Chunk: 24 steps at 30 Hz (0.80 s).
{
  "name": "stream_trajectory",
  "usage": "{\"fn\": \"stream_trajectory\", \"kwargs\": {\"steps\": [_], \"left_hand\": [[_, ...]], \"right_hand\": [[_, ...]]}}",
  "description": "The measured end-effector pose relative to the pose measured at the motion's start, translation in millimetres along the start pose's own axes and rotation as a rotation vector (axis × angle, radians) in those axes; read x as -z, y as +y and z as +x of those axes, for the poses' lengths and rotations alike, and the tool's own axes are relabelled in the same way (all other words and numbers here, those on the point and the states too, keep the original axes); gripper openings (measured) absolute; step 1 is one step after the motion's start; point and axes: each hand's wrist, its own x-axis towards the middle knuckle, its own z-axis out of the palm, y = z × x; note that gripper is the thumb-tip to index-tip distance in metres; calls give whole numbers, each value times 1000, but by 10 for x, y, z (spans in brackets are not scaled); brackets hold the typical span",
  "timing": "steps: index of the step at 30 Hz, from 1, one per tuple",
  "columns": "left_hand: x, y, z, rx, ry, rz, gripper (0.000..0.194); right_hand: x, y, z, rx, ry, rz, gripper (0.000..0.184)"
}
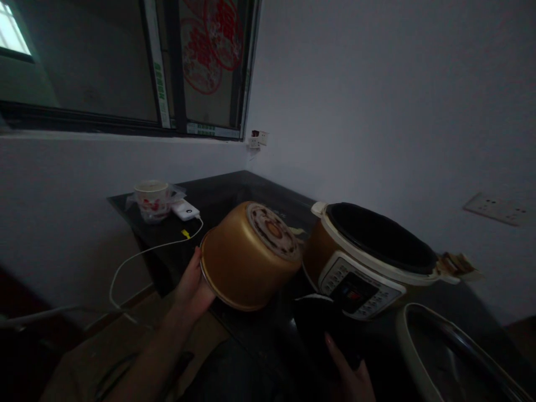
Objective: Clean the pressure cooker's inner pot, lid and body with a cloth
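My left hand grips the rim of a golden inner pot, tilted on its side with its base facing away toward the wall. The pot hangs just left of an open electric pressure cooker with a white rim and a control panel. My right hand is low in the view and holds a dark object that I cannot make out, right in front of the cooker's panel.
The dark countertop runs into the wall corner. A wrapped paper bowl and a white power bank with a white cable lie at its far left end. The cooker's lid rests bottom right. Wall sockets sit on the right wall.
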Motion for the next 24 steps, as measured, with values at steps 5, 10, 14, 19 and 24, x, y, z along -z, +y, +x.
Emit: {"fn": "stream_trajectory", "kwargs": {"steps": [5,10,14,19,24], "left_hand": [[291,-83,-115,-8,-156,-163,66],[564,-296,-171,-6,-240,-238,67],[730,-498,-186,26,-278,-284,59],[753,-594,-189,71,-93,-297,48],[623,-580,-178,68,54,-256,47]], "right_hand": [[-47,-251,30,-42,68,86,41],[-296,-523,-67,-45,150,151,50],[-524,-841,-77,-25,262,254,55],[-797,-1098,-14,430,181,88,56],[-1095,-1156,-32,924,-89,-204,64]]}}
